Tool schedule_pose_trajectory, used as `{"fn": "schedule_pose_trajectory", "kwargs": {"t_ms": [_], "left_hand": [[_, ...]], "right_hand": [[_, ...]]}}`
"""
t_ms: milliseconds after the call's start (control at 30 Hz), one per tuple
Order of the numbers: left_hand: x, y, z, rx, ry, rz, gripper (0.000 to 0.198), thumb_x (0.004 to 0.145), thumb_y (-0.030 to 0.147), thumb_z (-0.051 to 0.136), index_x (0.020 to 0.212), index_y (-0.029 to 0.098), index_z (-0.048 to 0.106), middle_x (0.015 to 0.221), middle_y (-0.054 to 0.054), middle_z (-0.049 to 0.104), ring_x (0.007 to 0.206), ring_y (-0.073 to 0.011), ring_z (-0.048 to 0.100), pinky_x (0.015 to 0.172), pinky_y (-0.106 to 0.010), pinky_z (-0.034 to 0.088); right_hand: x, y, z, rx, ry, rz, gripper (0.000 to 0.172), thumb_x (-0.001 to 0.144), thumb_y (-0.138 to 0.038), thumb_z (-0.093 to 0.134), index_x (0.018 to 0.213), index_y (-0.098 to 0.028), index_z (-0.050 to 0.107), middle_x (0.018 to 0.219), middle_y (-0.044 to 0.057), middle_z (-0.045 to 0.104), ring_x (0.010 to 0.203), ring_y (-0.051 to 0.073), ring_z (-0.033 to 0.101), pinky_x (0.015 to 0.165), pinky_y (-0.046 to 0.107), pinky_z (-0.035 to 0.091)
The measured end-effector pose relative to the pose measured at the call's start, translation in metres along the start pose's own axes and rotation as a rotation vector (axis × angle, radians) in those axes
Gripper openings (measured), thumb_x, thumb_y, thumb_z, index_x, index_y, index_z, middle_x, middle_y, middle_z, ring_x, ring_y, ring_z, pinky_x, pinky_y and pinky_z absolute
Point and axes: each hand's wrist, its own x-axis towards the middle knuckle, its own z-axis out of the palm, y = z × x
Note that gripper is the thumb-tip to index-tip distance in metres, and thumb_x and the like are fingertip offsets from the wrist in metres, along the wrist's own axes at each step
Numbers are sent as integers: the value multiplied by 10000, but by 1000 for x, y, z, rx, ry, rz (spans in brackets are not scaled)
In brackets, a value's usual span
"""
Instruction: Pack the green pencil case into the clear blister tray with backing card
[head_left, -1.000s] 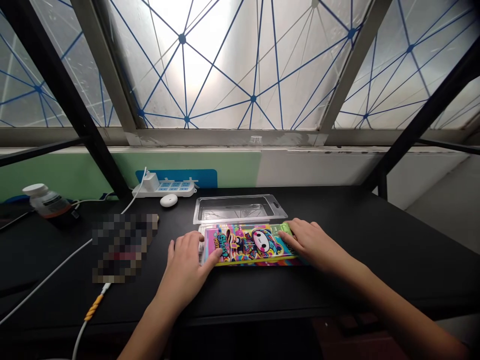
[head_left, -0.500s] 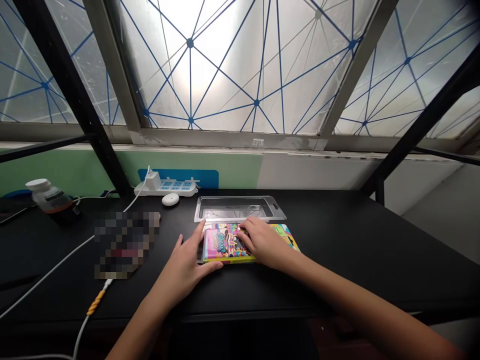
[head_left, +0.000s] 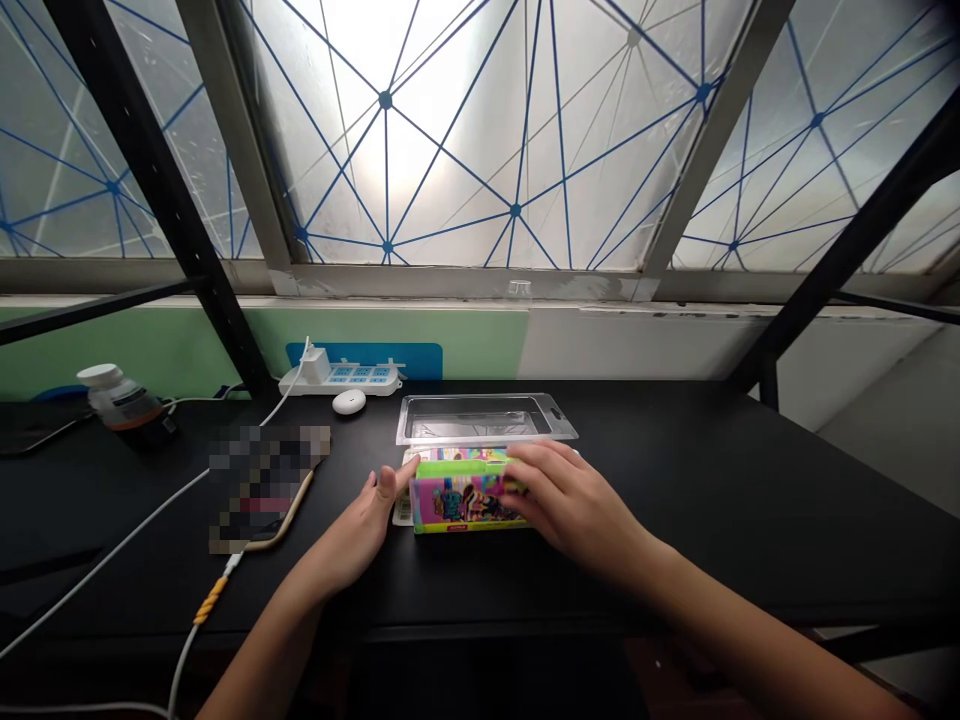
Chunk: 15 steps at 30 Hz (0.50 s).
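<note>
Printed box (head_left: 465,497) sits tilted up under my R hand (head_left: 574,500), fingers curled over it; L hand (head_left: 352,535) open, just beside. Slack grip could let it tip into clear blister tray (head_left: 486,420).

I count two bare hands here: one left hand (head_left: 352,535) and one right hand (head_left: 577,505). There is one pink and green printed cardboard box (head_left: 457,500) and one clear plastic tray (head_left: 487,420). There is also one long black table (head_left: 675,520). On it I count one white power strip (head_left: 360,381), one white plug adapter (head_left: 316,365), one small round white object (head_left: 349,402), one white-capped bottle (head_left: 124,400), and one white cable with a yellow braided part (head_left: 211,600).
</note>
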Motion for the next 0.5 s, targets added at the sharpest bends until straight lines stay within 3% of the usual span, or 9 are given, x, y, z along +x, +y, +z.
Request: {"fn": "schedule_pose_trajectory", "kwargs": {"t_ms": [67,167,300,367,500], "left_hand": [[-1,-1,0,-40,-73,-41,587,1027,573,143,1466,349,462,1454,10,525,1421,-287,387,1094,-529,424],[-3,-3,3,-30,-140,-109,621,967,660,343,1513,366,371,1549,1,371,1461,-380,200,1106,-637,345],[-5,-4,8,31,-193,-107,807,880,690,516,1562,358,241,1589,-24,278,1460,-418,89,1086,-664,346],[-6,-3,8,55,-202,-54,853,874,687,530,1576,335,194,1597,-38,260,1472,-400,95,1111,-648,320],[-7,-2,8,5,-141,12,656,988,631,287,1557,304,290,1576,-39,334,1479,-314,233,1167,-581,279]], "right_hand": [[-19,-1,-23,76,-99,32,312,951,-413,580,1204,-233,614,1330,118,632,1256,311,551,1074,492,428],[-54,10,-45,200,-313,236,541,875,-515,655,1372,-337,542,1570,65,400,1452,370,314,1099,550,409],[-92,39,-36,297,-440,450,998,774,-556,747,1576,-364,185,1646,70,182,1483,396,163,1135,599,336],[-99,49,-24,347,-448,529,1058,762,-528,766,1586,-332,132,1639,84,200,1475,392,189,1147,583,322],[-89,52,-8,468,-320,668,848,851,-475,676,1567,-274,269,1540,106,435,1383,354,436,1108,511,414]]}}
